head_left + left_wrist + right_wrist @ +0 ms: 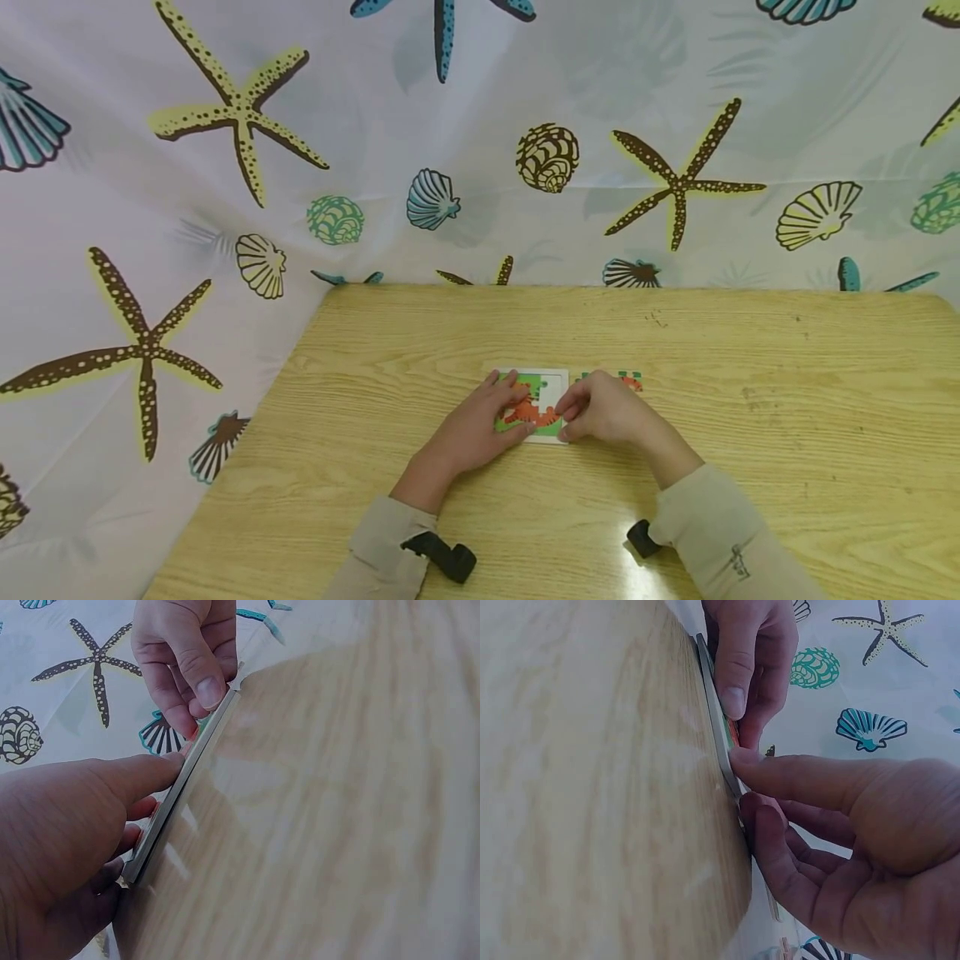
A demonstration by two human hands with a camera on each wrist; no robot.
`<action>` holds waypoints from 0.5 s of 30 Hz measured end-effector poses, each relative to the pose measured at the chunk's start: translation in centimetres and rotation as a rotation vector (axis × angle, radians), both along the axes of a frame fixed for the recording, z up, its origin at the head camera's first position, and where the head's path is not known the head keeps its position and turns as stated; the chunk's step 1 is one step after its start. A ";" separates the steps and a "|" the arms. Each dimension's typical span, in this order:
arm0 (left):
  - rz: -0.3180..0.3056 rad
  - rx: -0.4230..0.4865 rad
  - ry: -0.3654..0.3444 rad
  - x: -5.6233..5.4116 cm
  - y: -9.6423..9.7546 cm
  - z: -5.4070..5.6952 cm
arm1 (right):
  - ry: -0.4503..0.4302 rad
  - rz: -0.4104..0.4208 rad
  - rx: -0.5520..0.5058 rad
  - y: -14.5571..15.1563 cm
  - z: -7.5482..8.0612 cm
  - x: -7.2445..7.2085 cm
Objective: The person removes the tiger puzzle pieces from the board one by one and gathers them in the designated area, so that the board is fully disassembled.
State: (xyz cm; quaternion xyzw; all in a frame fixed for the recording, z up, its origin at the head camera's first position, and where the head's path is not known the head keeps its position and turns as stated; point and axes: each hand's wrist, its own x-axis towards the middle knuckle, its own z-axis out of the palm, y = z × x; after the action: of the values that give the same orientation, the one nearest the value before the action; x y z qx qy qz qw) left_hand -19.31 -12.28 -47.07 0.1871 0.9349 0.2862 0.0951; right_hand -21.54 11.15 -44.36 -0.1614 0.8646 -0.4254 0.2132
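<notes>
A small picture puzzle (550, 428) lies in a white frame (553, 372) on the table, showing an orange striped animal on green. Bare white backing shows at its upper right. My left hand (477, 421) rests over the puzzle's left part, fingers spread toward the far edge and thumb on the near side. At the right edge, my right hand (606, 408) has curled fingers, thumb and index fingertip close together at the lower-right puzzle piece (550, 416). In the right wrist view, the right thumb (802, 776) touches the frame's edge; the fingers largely hide the piece.
Loose puzzle pieces (631, 381) lie just beyond the right hand, partly covered by it. The wood-grain table (787, 417) extends on both sides. A white curtain (480, 142) printed with shells and starfish hangs behind. Black straps (442, 557) are on both sleeves.
</notes>
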 end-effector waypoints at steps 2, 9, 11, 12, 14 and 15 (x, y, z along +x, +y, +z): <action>-0.001 0.001 -0.001 0.0 0.0 0.0 | -0.004 0.004 -0.008 0.0 0.0 0.0; 0.002 0.005 -0.006 0.0 0.0 0.1 | 0.010 0.014 -0.045 -0.1 -0.2 0.1; 0.002 0.005 -0.008 0.0 0.0 0.0 | 0.018 0.017 -0.052 -0.2 -0.2 0.2; 0.002 0.006 -0.008 0.0 0.0 0.0 | 0.021 0.019 -0.053 -0.3 -0.2 0.3; 0.000 0.009 -0.009 0.0 0.0 -0.1 | 0.021 0.021 -0.055 -0.3 -0.2 0.3; -0.001 0.011 -0.009 0.0 0.0 -0.1 | 0.022 0.019 -0.058 -0.3 -0.2 0.4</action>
State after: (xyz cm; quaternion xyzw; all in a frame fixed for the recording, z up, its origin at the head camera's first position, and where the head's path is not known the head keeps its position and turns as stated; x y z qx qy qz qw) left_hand -19.31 -12.30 -47.14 0.1867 0.9328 0.2921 0.0986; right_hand -21.17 10.83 -44.57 -0.1805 0.8527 -0.4462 0.2030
